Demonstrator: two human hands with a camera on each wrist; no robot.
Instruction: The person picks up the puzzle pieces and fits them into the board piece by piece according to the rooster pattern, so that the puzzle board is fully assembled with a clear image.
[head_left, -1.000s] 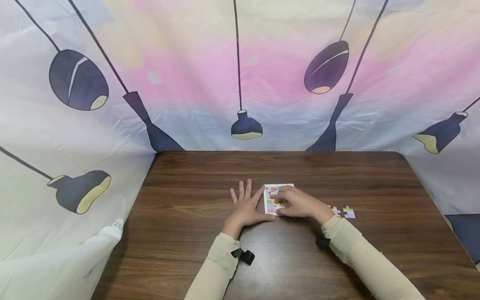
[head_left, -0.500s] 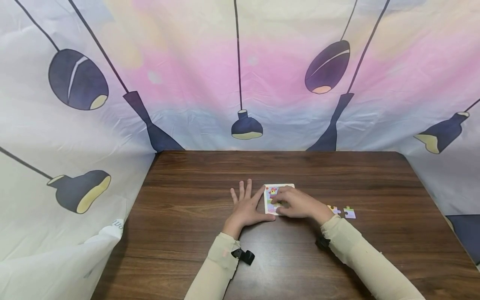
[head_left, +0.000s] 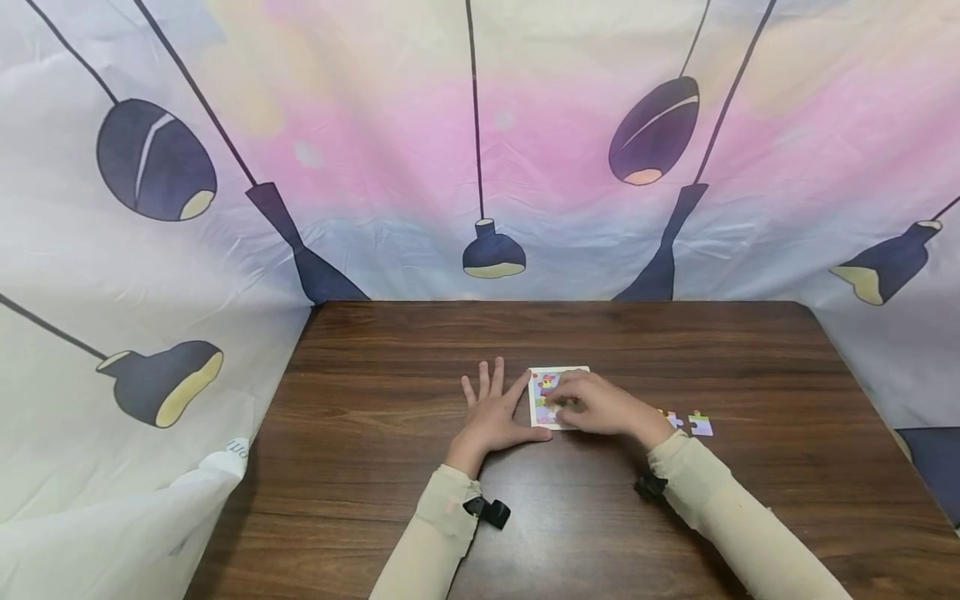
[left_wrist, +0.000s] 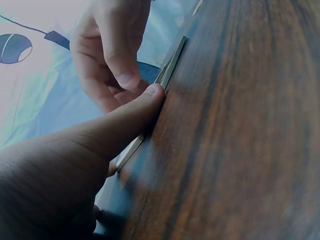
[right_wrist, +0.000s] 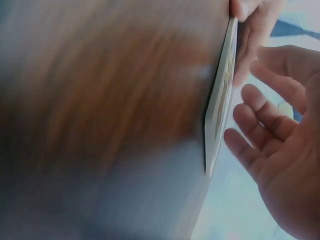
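Observation:
A small square picture puzzle (head_left: 533, 408) with a white border lies on the wooden table. My left hand (head_left: 495, 421) rests flat with fingers spread, its index finger and thumb touching the puzzle's left side. In the left wrist view, the left thumb (left_wrist: 142, 107) presses against the edge of the board (left_wrist: 175, 62). My right hand (head_left: 603, 407) hovers over the right part of the puzzle and hides much of its picture. Seen from the right wrist, its fingers (right_wrist: 255, 145) are loosely bent close over the board (right_wrist: 220, 105), and no piece shows between them.
Two loose puzzle pieces, one partly behind the right wrist (head_left: 672, 419) and one farther right (head_left: 701, 425), lie on the brown table (head_left: 420, 342). A printed cloth (head_left: 405, 167) with lamp drawings hangs behind the table and along its sides.
The right hand's fingers shift slightly over the puzzle and rise a little from its surface. The left hand and the board keep their places.

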